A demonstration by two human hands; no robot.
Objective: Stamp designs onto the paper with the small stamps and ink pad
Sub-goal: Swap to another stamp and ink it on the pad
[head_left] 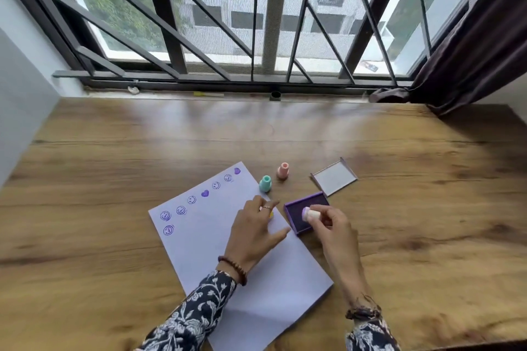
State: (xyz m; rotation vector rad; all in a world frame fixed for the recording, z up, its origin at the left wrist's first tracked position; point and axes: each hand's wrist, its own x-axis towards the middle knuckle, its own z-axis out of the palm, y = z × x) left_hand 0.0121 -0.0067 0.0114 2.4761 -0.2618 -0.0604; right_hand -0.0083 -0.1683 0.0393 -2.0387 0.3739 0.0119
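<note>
Two hands working over stamps, ink pad and paper at the table's near edge.

Head view: right hand (330, 221) is pinching a small white stamp (310, 214), tilted, its purple face just above the open purple ink pad (298, 212). Left hand (256, 232), fingers released, is lying flat on the paper (216, 236), which is carrying smiley and heart prints. Teal stamp (265, 183) and pink stamp (283, 170) are standing beyond the paper, beside the grey lid (334, 177).

No words, numbers or brand marks can be read anywhere. The only signs are purple stamped designs on the paper (228, 251): smiley faces (165, 215) in a row along its far edge, with two solid purple hearts (205, 193) among them.
</note>
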